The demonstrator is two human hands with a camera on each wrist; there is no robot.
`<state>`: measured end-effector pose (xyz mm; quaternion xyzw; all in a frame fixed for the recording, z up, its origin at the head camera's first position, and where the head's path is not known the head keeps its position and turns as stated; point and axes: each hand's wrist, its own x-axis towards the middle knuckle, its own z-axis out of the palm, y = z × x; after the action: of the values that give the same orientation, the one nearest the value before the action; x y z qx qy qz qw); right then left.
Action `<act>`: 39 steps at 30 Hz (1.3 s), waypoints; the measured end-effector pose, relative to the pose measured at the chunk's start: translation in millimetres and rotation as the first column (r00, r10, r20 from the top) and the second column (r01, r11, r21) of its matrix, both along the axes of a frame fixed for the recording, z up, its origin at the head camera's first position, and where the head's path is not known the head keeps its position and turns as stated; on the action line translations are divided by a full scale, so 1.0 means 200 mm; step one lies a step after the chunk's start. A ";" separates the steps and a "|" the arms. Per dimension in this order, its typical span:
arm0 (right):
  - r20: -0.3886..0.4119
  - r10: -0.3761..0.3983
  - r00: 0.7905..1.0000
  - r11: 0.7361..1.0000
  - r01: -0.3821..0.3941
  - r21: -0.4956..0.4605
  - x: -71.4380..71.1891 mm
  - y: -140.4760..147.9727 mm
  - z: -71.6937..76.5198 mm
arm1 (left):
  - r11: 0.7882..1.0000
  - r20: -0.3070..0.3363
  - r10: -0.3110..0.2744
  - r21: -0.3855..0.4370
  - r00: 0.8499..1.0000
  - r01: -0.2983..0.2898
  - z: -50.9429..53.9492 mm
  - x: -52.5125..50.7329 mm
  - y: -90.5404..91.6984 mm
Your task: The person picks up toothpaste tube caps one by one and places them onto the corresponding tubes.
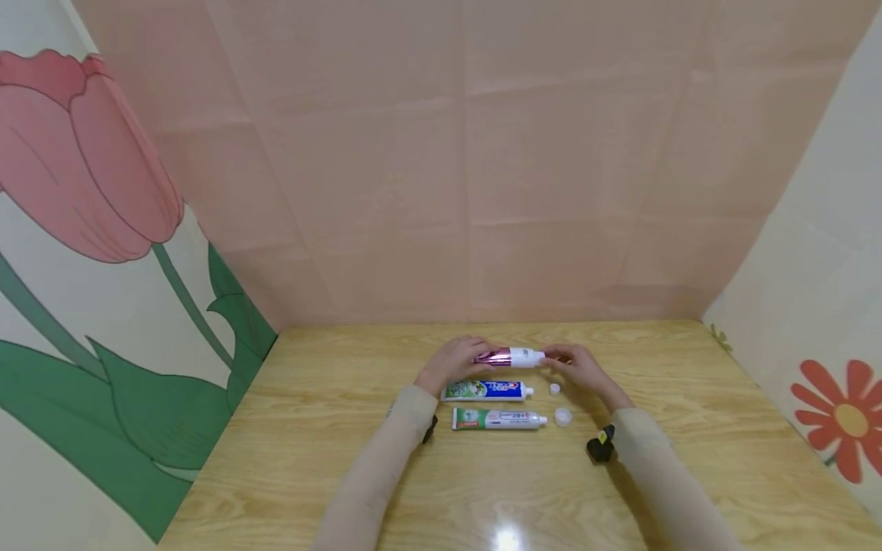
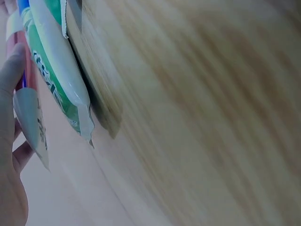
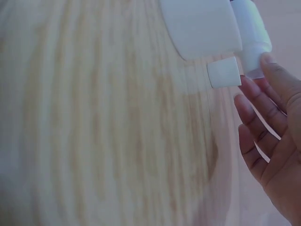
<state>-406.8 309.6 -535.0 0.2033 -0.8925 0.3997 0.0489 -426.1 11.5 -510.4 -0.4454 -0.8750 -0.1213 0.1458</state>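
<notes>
- Head view: purple-and-white toothpaste tube (image 1: 510,357) sits just right of centre in the lower half of the frame, long axis running left to right, between the two hands. Both touch it; neither is nearer.
- Left hand (image 1: 456,361) grips the purple tail end, thumb along the near side; left wrist view shows other fingertips behind the tube.
- Right hand (image 1: 582,369) pinches the white head end between thumb and fingertips; remaining fingers are bent and slightly apart. Whether a cap sits on this end: cannot tell.
- Clearance of this tube above the wooden table (image 1: 524,482): cannot tell.
- Below it in the frame, roughly parallel: blue-and-green tube (image 1: 488,391), then green-and-white tube (image 1: 498,418), both nozzles facing right.
- Small white cap (image 1: 554,389) and larger white cap (image 1: 563,417) lie just right of those nozzles, apart from them.
- Tube contents not visible.
</notes>
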 end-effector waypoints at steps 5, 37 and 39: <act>0.042 0.002 0.999 1.000 -0.002 0.001 -0.01 0.01 0.00 | 0.999 0.037 0.031 -0.033 0.999 -0.029 -0.01 -0.01 0.01; 0.052 -0.021 0.998 0.999 0.018 0.045 -0.05 -0.03 -0.01 | 0.989 0.145 0.102 -0.117 0.984 -0.086 -0.03 -0.06 0.03; 0.045 -0.018 0.999 0.999 0.016 0.046 -0.06 -0.03 -0.01 | 0.989 0.150 0.103 -0.118 0.983 -0.085 -0.03 -0.06 0.02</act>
<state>-417.9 304.1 -537.6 0.1875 -0.9040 0.3833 0.0272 -438.0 16.5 -517.0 -0.4002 -0.9091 -0.0999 0.0580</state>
